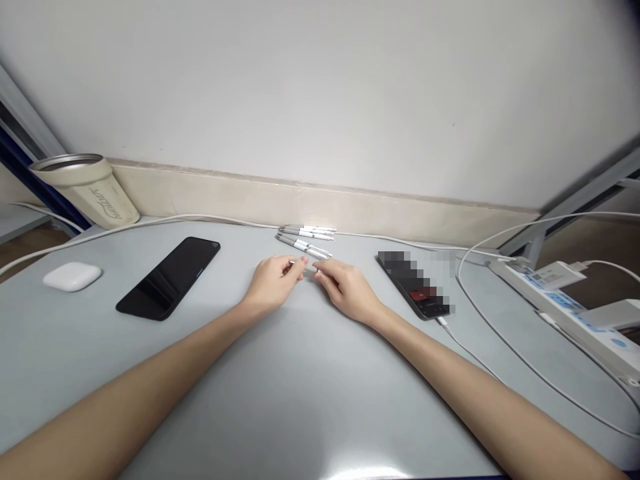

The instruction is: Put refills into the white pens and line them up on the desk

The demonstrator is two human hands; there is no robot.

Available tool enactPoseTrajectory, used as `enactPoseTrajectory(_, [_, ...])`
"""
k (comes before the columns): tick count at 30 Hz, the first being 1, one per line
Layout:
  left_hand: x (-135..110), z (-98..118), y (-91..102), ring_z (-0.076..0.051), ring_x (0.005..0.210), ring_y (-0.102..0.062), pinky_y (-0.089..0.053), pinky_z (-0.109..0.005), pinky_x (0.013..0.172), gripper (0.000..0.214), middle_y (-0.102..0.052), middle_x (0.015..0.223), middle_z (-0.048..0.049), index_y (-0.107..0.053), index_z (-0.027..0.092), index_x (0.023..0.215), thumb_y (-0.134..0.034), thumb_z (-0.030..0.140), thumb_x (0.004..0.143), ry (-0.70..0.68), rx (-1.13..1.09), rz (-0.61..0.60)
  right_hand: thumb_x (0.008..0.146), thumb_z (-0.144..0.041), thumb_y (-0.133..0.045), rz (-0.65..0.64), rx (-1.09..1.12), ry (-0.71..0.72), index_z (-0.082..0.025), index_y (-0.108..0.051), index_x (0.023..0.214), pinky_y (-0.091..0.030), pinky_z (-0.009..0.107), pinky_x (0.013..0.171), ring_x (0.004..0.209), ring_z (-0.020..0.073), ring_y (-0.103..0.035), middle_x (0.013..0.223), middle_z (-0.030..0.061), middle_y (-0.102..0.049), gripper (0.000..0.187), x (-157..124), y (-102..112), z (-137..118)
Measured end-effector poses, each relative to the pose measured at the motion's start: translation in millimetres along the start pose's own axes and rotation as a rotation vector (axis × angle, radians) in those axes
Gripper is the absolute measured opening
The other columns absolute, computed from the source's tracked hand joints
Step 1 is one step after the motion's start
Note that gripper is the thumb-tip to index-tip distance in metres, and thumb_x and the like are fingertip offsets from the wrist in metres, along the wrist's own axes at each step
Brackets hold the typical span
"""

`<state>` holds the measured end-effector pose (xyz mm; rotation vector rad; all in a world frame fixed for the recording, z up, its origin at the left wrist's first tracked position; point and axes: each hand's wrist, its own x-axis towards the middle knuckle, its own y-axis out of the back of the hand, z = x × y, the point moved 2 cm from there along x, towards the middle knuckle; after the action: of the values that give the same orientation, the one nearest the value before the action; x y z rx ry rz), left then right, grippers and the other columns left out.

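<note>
Head view: nearest us, two bare forearms [190, 360] reach in over the grey worktop [280, 400], low along it, which probably steadies the fine finger work. At their ends, our left hand [277, 283] and right hand [347, 288] face each other, just apart, both with fingers curled and thumb drawn in close to the fingertips. A small, slim bit seems to show at each set of fingertips, but we cannot tell what it is or how firmly either hand grips it. To the right, a dark phone [423, 287] has a white charging lead [470, 350] at its near end, so we judge it sits there for the nearby power strip [575, 310]. To the left, a second phone [170, 277] and a white case [73, 276] lie well apart from our hands, presumably out of the way. Just beyond our fingertips, several white pens [304, 247] lie bunched, grey grips leftward, likely for easy reach. Behind them a white cable [200, 215] follows the wall's foot, and a cream tumbler [95, 193] stands open-topped in the far left corner.
</note>
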<state>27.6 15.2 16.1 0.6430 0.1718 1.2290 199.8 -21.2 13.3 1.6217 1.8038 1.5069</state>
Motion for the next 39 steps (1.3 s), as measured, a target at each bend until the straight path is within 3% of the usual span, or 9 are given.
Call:
enactPoseTrajectory(6, [1.6, 2.8, 1.5, -0.013, 0.068, -0.053, -0.041, -0.023, 0.063, 0.030, -0.065, 0.084, 0.0001, -0.063, 0.020, 0.091, -0.043, 0.042, 0.088, -0.133, 0.046, -0.056, 0.095, -0.030, -0.042, 0.031, -0.029, -0.044, -0.020, -0.061, 0.107, -0.045, 0.028, 0.075, 0.086, 0.0185, -0.063, 0.098, 0.0066, -0.069, 0.025, -1.0, 0.4, 4.7])
enactPoseTrajectory(9, [0.4, 3.7, 0.7, -0.012, 0.071, -0.054, -0.043, -0.023, 0.068, 0.028, -0.065, 0.092, 0.0008, -0.061, 0.023, 0.103, -0.050, 0.041, 0.084, -0.114, 0.030, -0.016, 0.095, -0.030, -0.041, 0.024, -0.052, -0.052, -0.020, -0.061, 0.105, -0.044, 0.027, 0.072, 0.085, 0.0184, -0.063, 0.097, 0.0067, -0.069, 0.025, -1.1, 0.5, 4.0])
enactPoseTrajectory(13, [-0.5, 4.0, 0.3, -0.013, 0.063, -0.051, -0.041, -0.025, 0.061, 0.033, -0.062, 0.073, 0.0018, -0.062, 0.021, 0.084, -0.044, 0.049, 0.087, -0.009, 0.081, 0.010, 0.095, -0.030, -0.043, 0.022, -0.068, -0.041, -0.020, -0.062, 0.102, -0.044, 0.027, 0.072, 0.083, 0.0179, -0.062, 0.095, 0.0061, -0.068, 0.023, -1.5, 0.1, 2.9])
enactPoseTrajectory(15, [-0.2, 4.1, 1.1, -0.013, 0.059, -0.050, -0.039, -0.025, 0.058, 0.035, -0.058, 0.064, 0.0021, -0.060, 0.020, 0.076, -0.040, 0.047, 0.089, -0.019, 0.112, -0.017, 0.094, -0.031, -0.044, 0.030, -0.068, -0.039, -0.020, -0.062, 0.103, -0.044, 0.027, 0.073, 0.083, 0.0178, -0.062, 0.094, 0.0060, -0.068, 0.023, -1.7, -0.1, 3.3])
enactPoseTrajectory(21, [0.8, 2.7, 1.7, -0.014, 0.075, -0.055, -0.042, -0.025, 0.067, 0.023, -0.065, 0.088, -0.0001, -0.061, 0.021, 0.089, -0.044, 0.037, 0.087, -0.120, 0.065, -0.014, 0.095, -0.031, -0.041, -0.008, -0.086, -0.021, -0.020, -0.062, 0.102, -0.043, 0.026, 0.072, 0.082, 0.0169, -0.061, 0.093, 0.0062, -0.066, 0.024, -1.7, -0.1, 3.1])
enactPoseTrajectory(29, [4.3, -0.8, 4.0, -0.013, 0.061, -0.052, -0.038, -0.024, 0.059, 0.029, -0.057, 0.065, 0.0031, -0.058, 0.021, 0.080, -0.037, 0.039, 0.088, 0.038, 0.067, 0.000, 0.094, -0.035, -0.044, 0.080, -0.164, -0.081, -0.021, -0.061, 0.098, -0.041, 0.026, 0.066, 0.081, 0.0180, -0.057, 0.090, 0.0063, -0.062, 0.022, -3.0, 0.9, 3.4])
enactPoseTrajectory(35, [4.5, -2.5, 7.6, -0.016, 0.076, -0.059, -0.039, -0.025, 0.067, 0.034, -0.068, 0.084, 0.0014, -0.057, 0.022, 0.075, -0.032, 0.038, 0.092, -0.097, 0.163, -0.135, 0.096, -0.036, -0.038, 0.036, -0.206, -0.110, -0.021, -0.059, 0.092, -0.038, 0.026, 0.064, 0.077, 0.0174, -0.056, 0.087, 0.0059, -0.062, 0.026, -2.8, 0.8, 5.3])
enactPoseTrajectory(39, [5.2, -7.1, 7.0, -0.017, 0.080, -0.060, -0.040, -0.026, 0.070, 0.032, -0.068, 0.088, 0.0010, -0.058, 0.022, 0.077, -0.032, 0.033, 0.092, -0.163, 0.227, -0.146, 0.097, -0.038, -0.036, -0.040, -0.164, -0.123, -0.022, -0.057, 0.086, -0.036, 0.024, 0.061, 0.067, 0.0157, -0.055, 0.080, 0.0036, -0.063, 0.029, -1.8, 3.7, 4.0])
